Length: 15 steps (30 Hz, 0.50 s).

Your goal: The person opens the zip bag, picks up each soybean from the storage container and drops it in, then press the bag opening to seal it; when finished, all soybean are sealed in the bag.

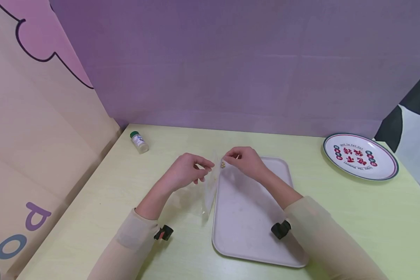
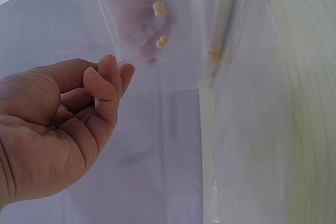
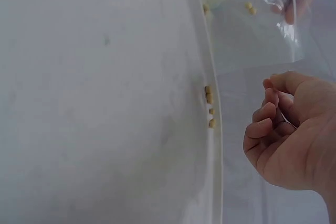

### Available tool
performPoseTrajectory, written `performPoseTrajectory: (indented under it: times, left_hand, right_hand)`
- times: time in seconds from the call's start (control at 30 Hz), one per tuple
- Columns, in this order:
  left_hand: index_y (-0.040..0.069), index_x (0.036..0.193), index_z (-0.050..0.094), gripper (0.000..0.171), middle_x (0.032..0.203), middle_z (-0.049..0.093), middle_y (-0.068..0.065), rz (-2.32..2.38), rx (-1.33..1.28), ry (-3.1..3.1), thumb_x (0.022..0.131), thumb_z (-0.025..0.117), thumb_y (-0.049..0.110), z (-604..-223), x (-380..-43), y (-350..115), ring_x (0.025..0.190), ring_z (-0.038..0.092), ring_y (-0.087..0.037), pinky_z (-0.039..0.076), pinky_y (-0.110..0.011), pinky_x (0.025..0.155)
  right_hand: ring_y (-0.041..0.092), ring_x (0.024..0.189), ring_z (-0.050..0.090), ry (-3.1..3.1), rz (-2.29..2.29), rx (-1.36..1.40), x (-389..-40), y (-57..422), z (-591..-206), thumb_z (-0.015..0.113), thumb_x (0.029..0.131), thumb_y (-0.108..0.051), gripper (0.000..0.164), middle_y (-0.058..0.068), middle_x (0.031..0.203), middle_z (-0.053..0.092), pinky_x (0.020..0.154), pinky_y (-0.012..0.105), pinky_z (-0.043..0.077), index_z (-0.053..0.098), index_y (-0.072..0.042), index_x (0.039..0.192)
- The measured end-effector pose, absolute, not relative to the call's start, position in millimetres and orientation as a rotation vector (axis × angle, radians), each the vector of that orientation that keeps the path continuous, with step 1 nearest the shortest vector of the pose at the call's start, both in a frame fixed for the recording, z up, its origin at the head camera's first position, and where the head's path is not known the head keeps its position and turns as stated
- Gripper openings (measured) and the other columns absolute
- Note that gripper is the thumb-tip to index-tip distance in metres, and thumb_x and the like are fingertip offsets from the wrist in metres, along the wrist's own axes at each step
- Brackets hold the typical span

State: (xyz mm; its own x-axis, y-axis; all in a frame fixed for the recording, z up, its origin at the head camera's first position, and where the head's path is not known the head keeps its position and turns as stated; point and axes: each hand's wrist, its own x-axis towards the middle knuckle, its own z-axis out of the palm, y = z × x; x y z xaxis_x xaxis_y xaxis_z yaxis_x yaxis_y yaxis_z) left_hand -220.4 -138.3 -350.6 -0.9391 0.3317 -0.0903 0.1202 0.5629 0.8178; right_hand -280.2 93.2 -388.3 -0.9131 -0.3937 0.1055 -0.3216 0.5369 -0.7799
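Observation:
My left hand (image 1: 192, 167) pinches the edge of a clear plastic bag (image 1: 210, 190), which hangs upright along the tray's left side. Several small round yellow beans (image 2: 159, 9) show through the film in the left wrist view. On the other side of the bag, my right hand (image 1: 245, 161) hovers over the far left corner of a pale tray (image 1: 250, 217). Its thumb and index fingertips meet close to the bag's edge; I cannot tell whether they pinch anything. More beans (image 3: 209, 95) lie along the tray's inner rim, beneath this hand.
A small clear jar with a green lid (image 1: 139, 142) lies at the table's far left. At the far right sits an oval plate (image 1: 360, 157) with red lettering. A purple partition (image 1: 248, 70) rises behind the pale table (image 1: 101, 202).

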Motion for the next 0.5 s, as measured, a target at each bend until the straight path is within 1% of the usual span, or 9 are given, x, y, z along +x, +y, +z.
performPoseTrajectory:
  times: [0.13, 0.23, 0.37, 0.5]
  left_hand:
    - [0.012, 0.117, 0.077, 0.023, 0.109, 0.073, -0.007, 1.314, 0.378, 2.563, 0.098, 0.063, 0.008, -352, -221, -138, 0.082, 0.070, -0.036, 0.053, -0.035, 0.061]
    - [0.012, 0.117, 0.077, 0.024, 0.110, 0.073, -0.010, 1.315, 0.377, 2.561, 0.098, 0.063, 0.008, -352, -221, -138, 0.081, 0.070, -0.036, 0.049, -0.029, 0.057]
    - [0.012, 0.117, 0.077, 0.024, 0.110, 0.073, -0.010, 1.311, 0.374, 2.559, 0.098, 0.063, 0.007, -351, -220, -138, 0.080, 0.069, -0.037, 0.046, -0.026, 0.054]
    - [0.011, 0.117, 0.077, 0.024, 0.110, 0.073, -0.010, 1.311, 0.372, 2.558, 0.098, 0.063, 0.006, -351, -220, -138, 0.081, 0.069, -0.038, 0.046, -0.025, 0.055]
  right_hand:
    - [0.024, 0.079, 0.055, 2.690, -1.311, -0.609, -286, 95, -395, 0.070, 0.097, -0.017, 0.019, 0.003, 0.088, 0.068, 0.063, 0.032, 0.046, 0.076, -0.002, 0.107]
    - [0.023, 0.079, 0.055, 2.680, -1.295, -0.585, -291, 96, -401, 0.070, 0.096, -0.017, 0.019, 0.002, 0.087, 0.069, 0.063, 0.032, 0.045, 0.077, -0.004, 0.108]
    - [0.021, 0.078, 0.055, 2.671, -1.280, -0.574, -296, 96, -409, 0.070, 0.096, -0.015, 0.017, 0.001, 0.087, 0.069, 0.063, 0.031, 0.045, 0.077, -0.005, 0.106]
    - [0.021, 0.077, 0.055, 2.668, -1.280, -0.562, -300, 96, -413, 0.071, 0.095, -0.016, 0.015, 0.001, 0.086, 0.068, 0.063, 0.031, 0.046, 0.078, -0.006, 0.104]
